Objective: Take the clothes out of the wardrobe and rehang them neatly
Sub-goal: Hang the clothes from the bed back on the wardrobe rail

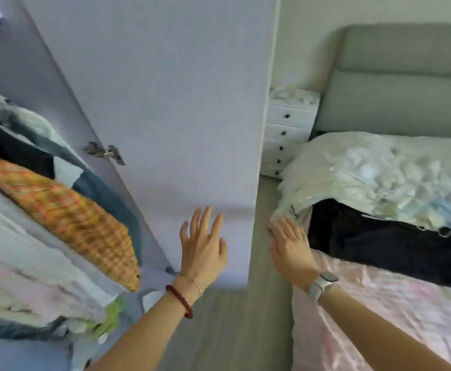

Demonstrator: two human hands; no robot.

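While both hands hover with fingers spread and holding nothing, I log the left hand (203,250) before the open wardrobe door (165,103) and the right hand (290,246) at the bed (379,303) edge. Hanging clothes (45,223) sit at 9 o'clock inside the wardrobe; a garment pile (374,183) lies at 2 o'clock.

A single wide-angle head-worn view looks forward and steeply down, close over both outstretched forearms. The pale lilac wardrobe door (165,116) fills the centre and upper left of the frame; the pink-sheeted bed (379,311) fills the right.
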